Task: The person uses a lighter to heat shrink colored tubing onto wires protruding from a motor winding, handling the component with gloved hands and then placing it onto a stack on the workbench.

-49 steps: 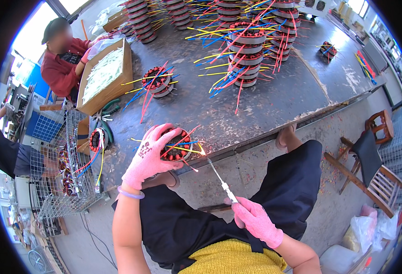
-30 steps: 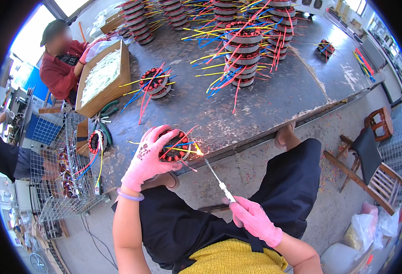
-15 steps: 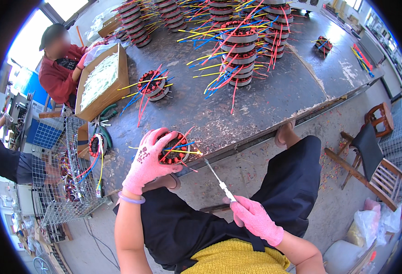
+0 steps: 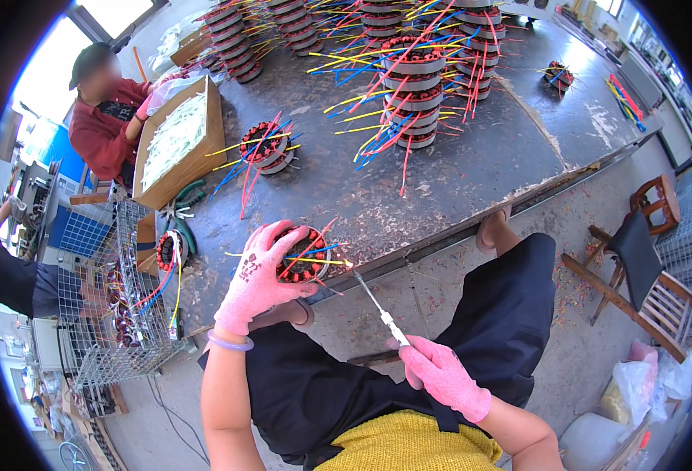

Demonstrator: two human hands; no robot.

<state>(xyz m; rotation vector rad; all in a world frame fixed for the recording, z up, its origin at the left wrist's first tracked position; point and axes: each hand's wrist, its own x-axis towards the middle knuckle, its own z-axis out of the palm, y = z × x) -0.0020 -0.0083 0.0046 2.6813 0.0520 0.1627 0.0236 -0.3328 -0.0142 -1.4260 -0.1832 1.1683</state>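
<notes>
Just beyond the left hand (image 4: 259,273), a short stack of wound rings (image 4: 267,149) stands with its red, blue and yellow wires splayed out, some of them reaching back toward the glove. Farther off, ahead and to the right of this hand, a tall stack of wound rings (image 4: 414,98) bristles with long wires that jut sideways over the table. Left of the hand lie green-handled pliers (image 4: 184,210) and a small wired ring (image 4: 168,251), its leads hanging toward a wire basket (image 4: 122,357). Past them sits a cardboard box (image 4: 215,129) of pale pieces, a co-worker (image 4: 102,129) beside it.

The left hand, in a pink glove, curls around the near wound ring (image 4: 312,268), fingers over its far side; whether that ring rests on anything is hidden. The right hand (image 4: 446,378), gloved alike, wraps the handle of a thin white-handled tool (image 4: 385,316), whose tip points at a small glow (image 4: 348,264) at a yellow wire's end; contact cannot be told.

The near edge runs just beside the held ring and away to the right, with room over the floor (image 4: 472,271) between the hands. Ahead, a broad stretch separates the left hand from the tall stack. The surface (image 4: 354,188) is dark, scuffed and pale-flecked. Well right of the right hand stands a slatted chair (image 4: 637,267).
</notes>
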